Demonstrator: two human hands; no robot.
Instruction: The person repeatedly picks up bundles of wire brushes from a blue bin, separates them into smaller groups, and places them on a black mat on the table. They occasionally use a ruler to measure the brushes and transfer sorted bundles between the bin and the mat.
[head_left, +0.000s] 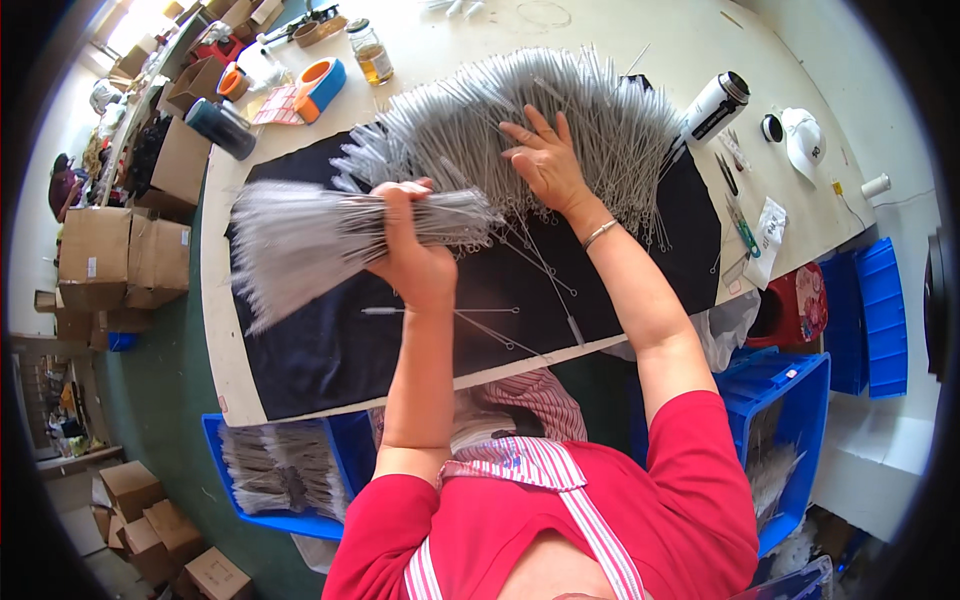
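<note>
Red sleeves and a striped apron strap fill the near edge of the view, and both bare forearms reach away from them over the surface (700,40). A dark cloth (330,350) covers the near part of this pale surface.

The left hand (415,255) is raised above the cloth with its fingers (400,205) clenched around a thick bundle of thin grey bristle brushes (300,240). The grip sits at the bundle's right end, where the wire stems are gathered; the bristled ends fan out to the left of the fist, well clear of the fingers.

The right hand (545,160) lies flat and palm down on a big heap of the same brushes (450,120) spread along the far edge of the cloth. Its fingers (545,122) are released and splayed, pressing on top of the pile rather than closing on anything; brushes stick out on every side of them. A bracelet circles that wrist.

A few single brushes (440,312) lie loose on the cloth between the two forearms.

Near left, below the surface edge, a blue bin (345,440) holds more brushes. A white bottle (715,108) lies at the far right of the heap, and cardboard boxes (125,255) stand to the left.
</note>
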